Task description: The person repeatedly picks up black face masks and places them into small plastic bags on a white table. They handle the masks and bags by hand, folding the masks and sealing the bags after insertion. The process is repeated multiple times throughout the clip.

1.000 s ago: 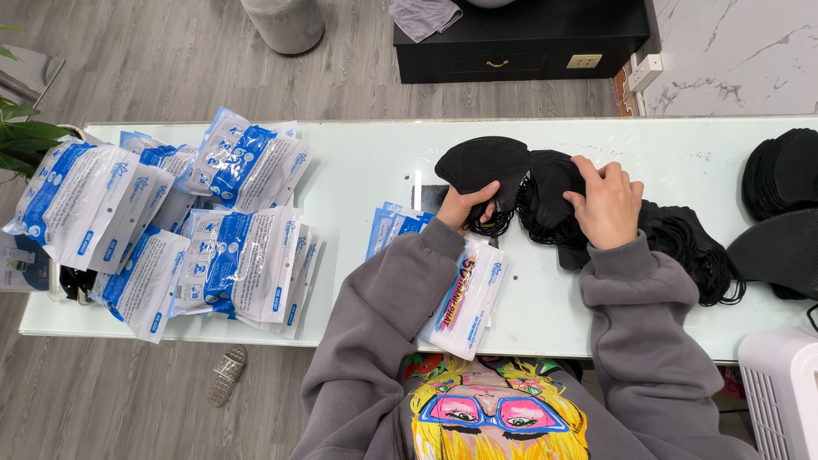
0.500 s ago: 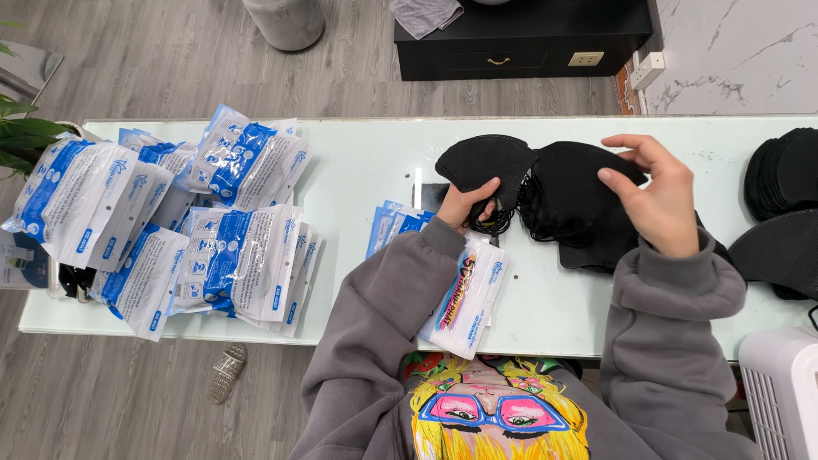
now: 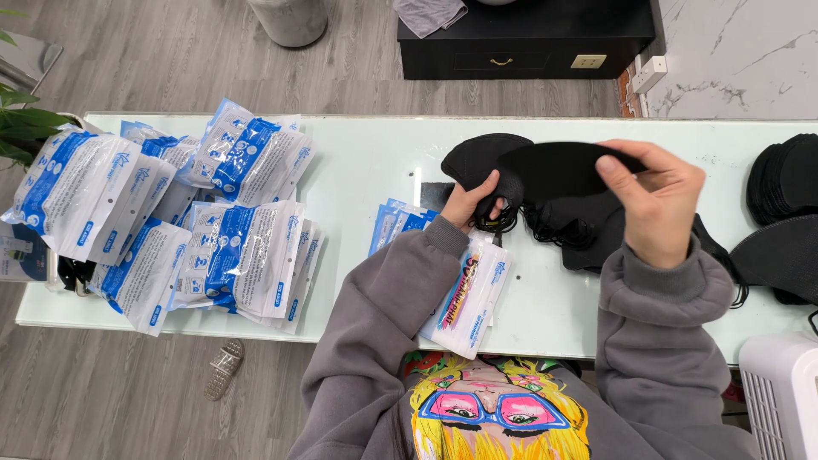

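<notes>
Overhead view of a person in a grey sweatshirt at a pale glass bench. The right hand is raised just above the bench, its fingers pinched closed on the edge of a black face mask that stretches leftward. The left hand rests on the bench, fingers curled shut around a second black mask and its ear loops. Beneath and between the hands lies a loose pile of black masks. More black masks are stacked at the far right. Near the left forearm lies a flat white packet (over blue ones). A heap of blue-and-white packets fills the bench's left side.
</notes>
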